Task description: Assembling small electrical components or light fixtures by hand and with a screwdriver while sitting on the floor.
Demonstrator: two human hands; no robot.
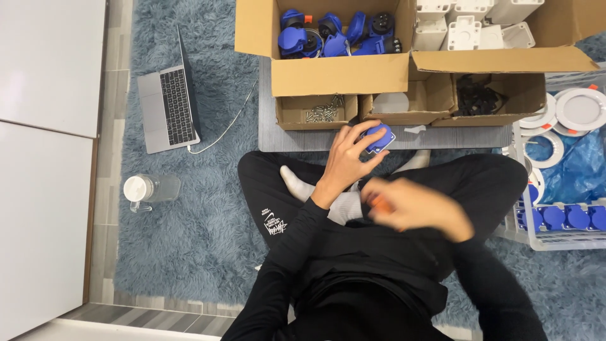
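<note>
I sit cross-legged on a blue shaggy rug. My left hand (pixel 348 158) reaches forward and is closed around a blue plastic socket part (pixel 379 137), held just in front of my knees. My right hand (pixel 413 205) is blurred over my lap; something small and orange (pixel 379 202) shows at its fingers, and I cannot tell what it is. A cardboard box of blue parts (pixel 338 35) stands straight ahead of the left hand.
Small boxes ahead hold screws (pixel 323 112), a pale part and black pieces (pixel 476 98). White housings (pixel 467 28) fill the far right box. A clear bin (pixel 558 218) of blue caps and white rings sits right. A laptop (pixel 167 104) and bottle (pixel 148 189) lie left.
</note>
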